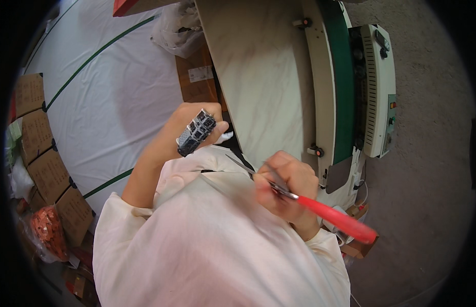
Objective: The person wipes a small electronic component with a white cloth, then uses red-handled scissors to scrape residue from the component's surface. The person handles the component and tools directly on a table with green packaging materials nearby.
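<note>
A bundle of small dark pieces with pale edges is gripped in my left hand, above my lap at the edge of the marbled tabletop. What the pieces are, I cannot tell. My right hand is closed around a pair of red-handled scissors near the pivot. The blades look parted, one of them pointing up and left towards my left hand, and the red handles stick out to the lower right. The scissors do not touch the bundle. Motion blurs the right hand and the handles.
Ahead lies a marbled tabletop, bordered on the right by a green conveyor belt and a pale machine housing. A taped cardboard box and a clear plastic bag stand left of it. Stacked cartons line the far left.
</note>
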{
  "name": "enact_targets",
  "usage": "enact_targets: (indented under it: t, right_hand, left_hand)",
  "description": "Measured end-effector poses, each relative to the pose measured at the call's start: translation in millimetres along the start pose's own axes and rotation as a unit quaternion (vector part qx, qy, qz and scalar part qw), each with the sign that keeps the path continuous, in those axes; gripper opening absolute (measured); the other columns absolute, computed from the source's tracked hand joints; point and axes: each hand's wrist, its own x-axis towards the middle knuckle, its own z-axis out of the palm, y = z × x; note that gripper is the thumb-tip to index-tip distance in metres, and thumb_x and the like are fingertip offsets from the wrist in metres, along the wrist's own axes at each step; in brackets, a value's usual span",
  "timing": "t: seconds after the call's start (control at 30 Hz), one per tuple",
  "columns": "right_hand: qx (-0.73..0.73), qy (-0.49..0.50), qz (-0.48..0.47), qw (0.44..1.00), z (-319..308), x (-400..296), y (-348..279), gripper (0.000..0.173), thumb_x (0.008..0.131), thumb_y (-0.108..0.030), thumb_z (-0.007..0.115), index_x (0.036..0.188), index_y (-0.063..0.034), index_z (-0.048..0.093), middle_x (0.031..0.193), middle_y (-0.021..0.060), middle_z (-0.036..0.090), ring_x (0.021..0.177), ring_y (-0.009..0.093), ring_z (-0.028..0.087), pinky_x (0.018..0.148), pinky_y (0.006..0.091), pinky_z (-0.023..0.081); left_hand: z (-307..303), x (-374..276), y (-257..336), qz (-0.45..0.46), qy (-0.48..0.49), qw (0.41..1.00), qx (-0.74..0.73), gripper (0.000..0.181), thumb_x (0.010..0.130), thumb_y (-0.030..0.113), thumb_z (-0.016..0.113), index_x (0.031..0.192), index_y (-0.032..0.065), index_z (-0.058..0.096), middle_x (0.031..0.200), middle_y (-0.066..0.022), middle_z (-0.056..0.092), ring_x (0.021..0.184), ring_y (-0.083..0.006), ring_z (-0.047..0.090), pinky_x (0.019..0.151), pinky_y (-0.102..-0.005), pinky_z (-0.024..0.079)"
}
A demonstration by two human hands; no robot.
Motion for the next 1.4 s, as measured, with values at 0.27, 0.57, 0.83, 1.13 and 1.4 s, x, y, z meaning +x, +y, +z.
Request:
enact_targets:
  t: [0.27, 0.57, 0.83, 1.13, 1.4]
  right_hand:
    - [0.114, 0.139, 0.129, 0.975, 6, -6, -1, 0.02, 0.08, -0.004, 0.06, 0.073, -0.0009, 0.041, 0.058, 0.0097, 0.052, 0.049, 0.014, 0.047, 0.044, 0.0259, 0.038]
    - [0.393, 0.181, 0.354, 0.829, 15, 12, -9, 0.021, 0.085, -0.014, 0.056, 0.079, -0.0078, 0.037, 0.061, 0.0035, 0.042, 0.051, 0.01, 0.042, 0.046, 0.0262, 0.045]
    - [0.445, 0.17, 0.386, 0.79, 21, 15, -3, 0.021, 0.086, -0.017, 0.055, 0.078, -0.0085, 0.037, 0.058, 0.0023, 0.039, 0.052, 0.011, 0.042, 0.044, 0.0242, 0.044]
    - [0.464, 0.172, 0.403, 0.77, 25, 16, 2, 0.019, 0.087, -0.017, 0.055, 0.082, -0.0088, 0.039, 0.061, 0.0013, 0.04, 0.053, 0.011, 0.042, 0.048, 0.0276, 0.046]
    - [0.345, 0.171, 0.295, 0.875, 35, 5, 10, 0.019, 0.087, -0.011, 0.056, 0.082, -0.0064, 0.039, 0.07, 0.0042, 0.047, 0.056, 0.011, 0.046, 0.05, 0.0275, 0.046]
  left_hand:
    - [4, 8, 1, 0.033, -0.032, 0.998, -0.049, 0.026, 0.081, 0.006, 0.062, 0.065, 0.0032, 0.041, 0.056, -0.0035, 0.041, 0.052, -0.0128, 0.034, 0.047, -0.0271, 0.034]
    - [3, 10, 5, 0.007, -0.041, 0.996, -0.075, 0.026, 0.082, 0.011, 0.061, 0.064, 0.0043, 0.043, 0.055, -0.0031, 0.043, 0.052, -0.0114, 0.037, 0.047, -0.0276, 0.035]
    - [2, 8, 9, -0.017, -0.057, 0.991, -0.117, 0.034, 0.087, 0.018, 0.06, 0.061, 0.005, 0.042, 0.06, -0.0011, 0.044, 0.054, -0.0098, 0.037, 0.049, -0.0258, 0.03]
    - [11, 5, 7, 0.006, -0.012, 0.926, -0.377, 0.031, 0.089, 0.027, 0.058, 0.069, 0.0091, 0.042, 0.065, -0.0009, 0.049, 0.061, -0.0072, 0.043, 0.054, -0.0224, 0.034]
    - [14, 6, 14, -0.036, 0.016, 0.889, -0.457, 0.033, 0.089, 0.031, 0.053, 0.068, 0.0116, 0.037, 0.062, -0.0027, 0.048, 0.056, -0.0072, 0.043, 0.051, -0.0226, 0.036]
